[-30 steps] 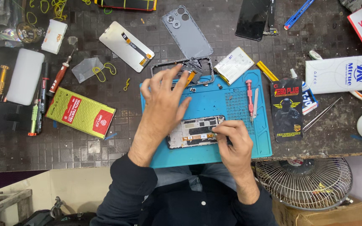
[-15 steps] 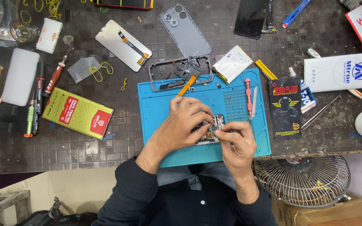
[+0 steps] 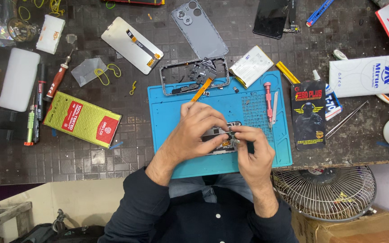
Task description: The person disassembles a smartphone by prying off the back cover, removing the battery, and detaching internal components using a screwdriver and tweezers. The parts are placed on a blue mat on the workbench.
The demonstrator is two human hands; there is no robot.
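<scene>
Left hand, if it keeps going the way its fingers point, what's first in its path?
The left hand points right, toward the right hand. Their fingertips already nearly meet over the small part above the opened phone, so it would likely meet that part first; depth is unclear.

You are looking straight down on a dark tabletop (image 3: pixel 91 162) with a small square grid pattern, worn and dusty, evenly lit with soft shadows. Below its front edge on your right stands a wire-guard fan (image 3: pixel 324 192) beside a cardboard box (image 3: pixel 361 229). To your lower left you see a pale floor (image 3: pixel 82 198) and a wooden frame (image 3: pixel 3 216).
</scene>
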